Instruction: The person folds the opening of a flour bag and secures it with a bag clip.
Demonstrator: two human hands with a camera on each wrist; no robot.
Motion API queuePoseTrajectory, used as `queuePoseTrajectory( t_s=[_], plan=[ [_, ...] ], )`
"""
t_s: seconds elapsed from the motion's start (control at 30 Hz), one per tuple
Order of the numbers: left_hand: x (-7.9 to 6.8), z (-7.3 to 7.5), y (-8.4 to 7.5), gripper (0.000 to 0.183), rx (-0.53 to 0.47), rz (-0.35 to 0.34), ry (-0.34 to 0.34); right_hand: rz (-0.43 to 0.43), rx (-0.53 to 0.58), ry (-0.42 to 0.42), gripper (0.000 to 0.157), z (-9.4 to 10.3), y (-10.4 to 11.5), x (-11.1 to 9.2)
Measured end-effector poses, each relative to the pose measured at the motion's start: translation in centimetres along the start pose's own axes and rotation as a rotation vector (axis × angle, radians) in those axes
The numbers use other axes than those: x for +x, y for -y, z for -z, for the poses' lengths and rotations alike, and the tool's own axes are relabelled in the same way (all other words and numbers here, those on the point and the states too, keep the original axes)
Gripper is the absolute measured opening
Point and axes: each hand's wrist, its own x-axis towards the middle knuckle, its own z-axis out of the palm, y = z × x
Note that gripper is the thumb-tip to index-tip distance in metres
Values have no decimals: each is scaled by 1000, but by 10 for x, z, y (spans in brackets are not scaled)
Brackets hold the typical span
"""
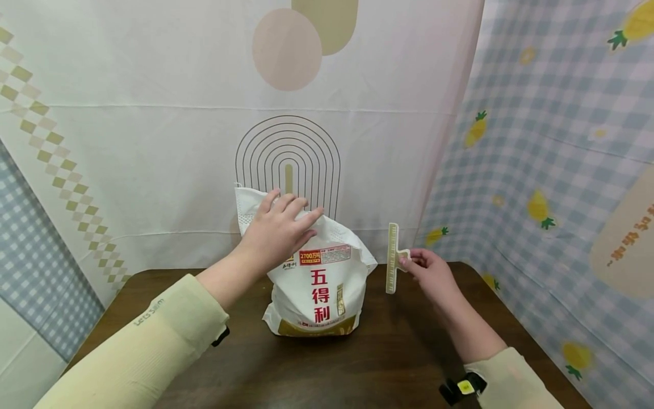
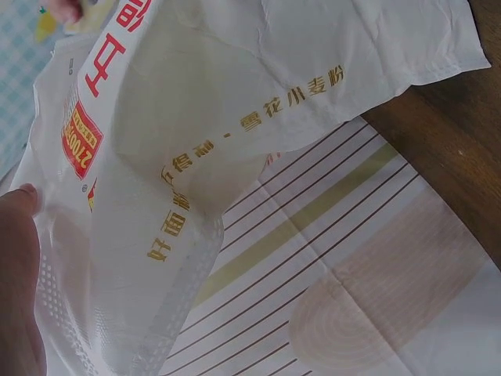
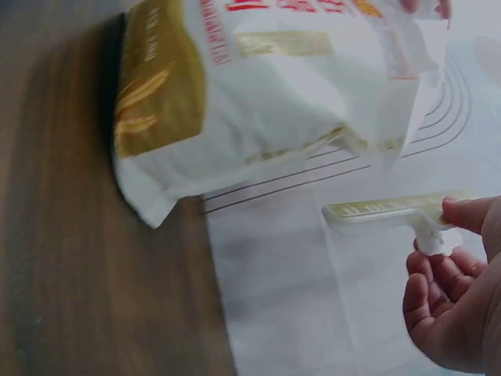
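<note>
A white flour bag (image 1: pixel 319 284) with red lettering and a gold base stands upright on the table, its top loose and creased. My left hand (image 1: pixel 278 227) grips the bag's upper edge, fingers over the top and thumb on the front. In the left wrist view, the thumb (image 2: pixel 19 266) lies against the bag's printed side (image 2: pixel 180 117). To the right of the bag, my right hand (image 1: pixel 429 270) pinches a long bag clip (image 1: pixel 392 258), pale with a yellowish strip, by its handle. The clip is held up in the air, apart from the bag, as the right wrist view shows (image 3: pixel 383 210).
The dark brown wooden table (image 1: pixel 225 363) extends around the bag. Behind it hangs a white patterned cloth (image 1: pixel 163 159), and a blue checked cloth with pineapples (image 1: pixel 511 187) hangs along the right side. A dark band with a yellow-faced device (image 1: pixel 465 387) sits on the right wrist.
</note>
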Motion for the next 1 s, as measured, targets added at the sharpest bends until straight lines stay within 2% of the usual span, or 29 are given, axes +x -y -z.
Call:
queuePoseTrajectory(
  t_s=[0.3, 0.4, 0.53, 0.73, 0.9, 1.0],
  plan=[
    [1, 0, -1, 43, -1, -3, -6, 115, 176, -118, 37, 0, 16, 2],
    [2, -1, -1, 43, -3, -5, -9, 146, 235, -157, 30, -1, 18, 3],
    [1, -1, -1, 42, -6, -3, -15, 196, 386, -194, 17, -5, 21, 5],
    [2, 1, -2, 42, -10, 4, -11, 254, 586, -206, 9, -12, 20, 11],
    [3, 4, -4, 41, -17, 9, 0, 268, 658, -194, 9, -17, 17, 15],
    [3, 4, -4, 41, -17, 12, 2, 283, 649, -181, 10, -20, 17, 16]
  ],
)
